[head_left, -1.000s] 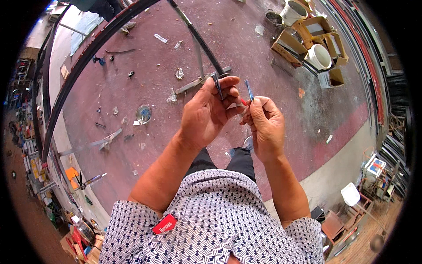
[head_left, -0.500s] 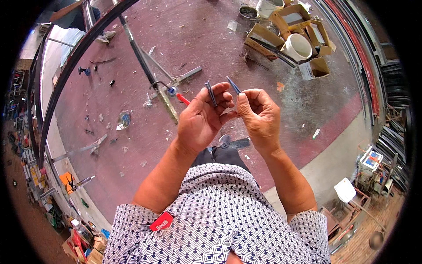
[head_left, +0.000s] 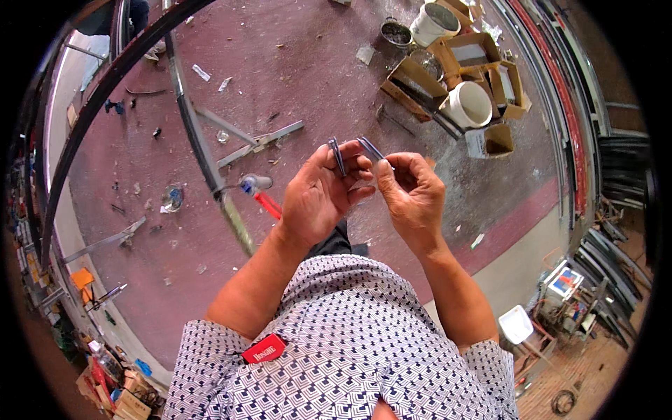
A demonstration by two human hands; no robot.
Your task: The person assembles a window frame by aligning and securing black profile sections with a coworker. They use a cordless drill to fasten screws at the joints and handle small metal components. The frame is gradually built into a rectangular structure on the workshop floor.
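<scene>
A dusty red floor (head_left: 294, 77) is littered with scraps, metal bars (head_left: 259, 140), open cardboard boxes (head_left: 483, 56) and white buckets (head_left: 470, 105), all lit by daylight.

Navy-and-white geometric-patterned shirt (head_left: 350, 350) bearing a red chest tag (head_left: 264, 348); above it, maroon floor (head_left: 294, 77), white buckets (head_left: 470, 105), tan cardboard boxes (head_left: 483, 52).

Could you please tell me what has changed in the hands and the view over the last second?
The view has shifted: the white buckets and cardboard boxes sit lower in the picture, and a red-handled tool on the floor has come into sight beside the left hand. Both hands moved slightly left in the picture. Unchanged: the left hand still pinches one thin dark metal piece, the right hand another, held close together.
</scene>
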